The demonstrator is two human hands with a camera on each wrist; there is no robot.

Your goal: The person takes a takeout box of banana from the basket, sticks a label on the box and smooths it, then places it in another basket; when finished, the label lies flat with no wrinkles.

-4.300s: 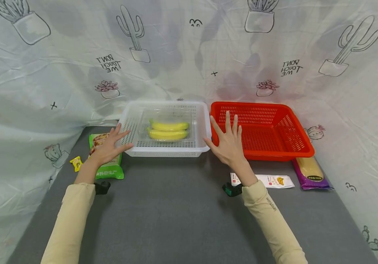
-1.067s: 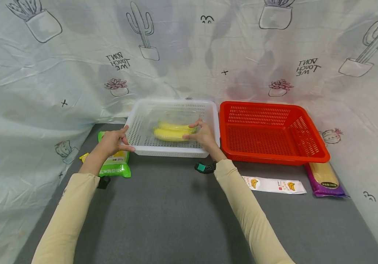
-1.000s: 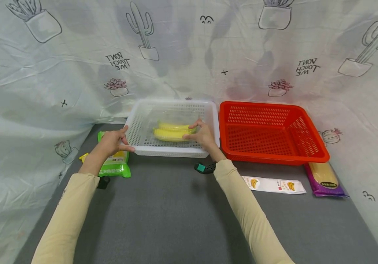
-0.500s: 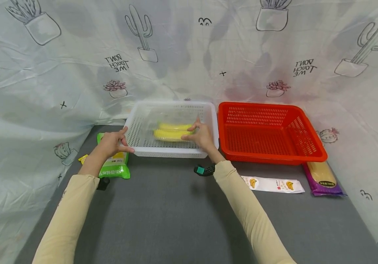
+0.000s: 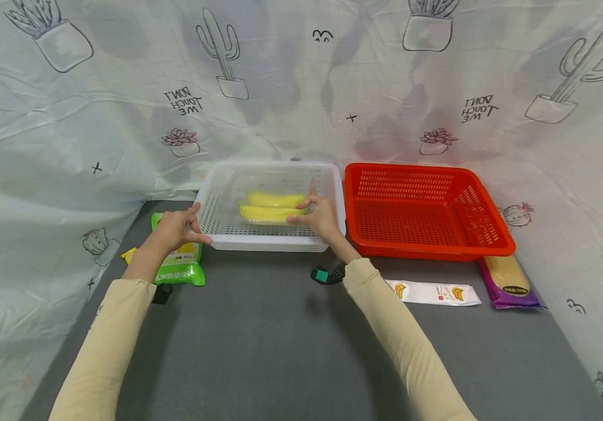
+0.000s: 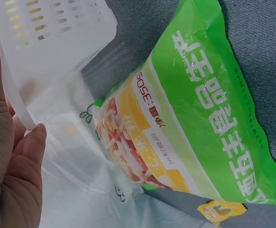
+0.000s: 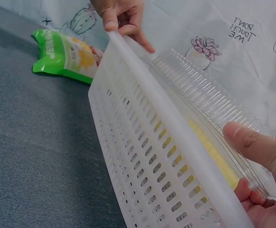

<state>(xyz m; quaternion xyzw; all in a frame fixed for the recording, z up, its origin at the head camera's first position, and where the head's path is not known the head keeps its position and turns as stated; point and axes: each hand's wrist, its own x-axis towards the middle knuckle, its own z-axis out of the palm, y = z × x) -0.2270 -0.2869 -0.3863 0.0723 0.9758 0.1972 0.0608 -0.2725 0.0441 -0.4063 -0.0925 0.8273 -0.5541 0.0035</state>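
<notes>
A white plastic basket (image 5: 270, 242) stands at the back of the table. My left hand (image 5: 172, 230) grips its left rim, thumb and fingers on either side, as the left wrist view shows. Within the basket is a clear plastic box (image 7: 209, 95) that holds yellow bananas (image 5: 272, 208). My right hand (image 5: 321, 218) pinches the right end of this box between thumb and fingers. Seen from the right wrist, the box's ribbed side rises above the basket rim. Whether its bottom touches the basket floor, I cannot tell.
A red basket (image 5: 433, 252) stands right of the white one. Near it lie a white banana-printed packet (image 5: 435, 293) and a purple bag (image 5: 512, 292). A green food bag (image 6: 199, 95) and a small yellow wrapped piece (image 6: 221, 211) lie at the left.
Both hands were spread at first. My left hand has since taken the basket's rim, and my right has moved left and taken the clear box. Over the last second they hold nearly still.
</notes>
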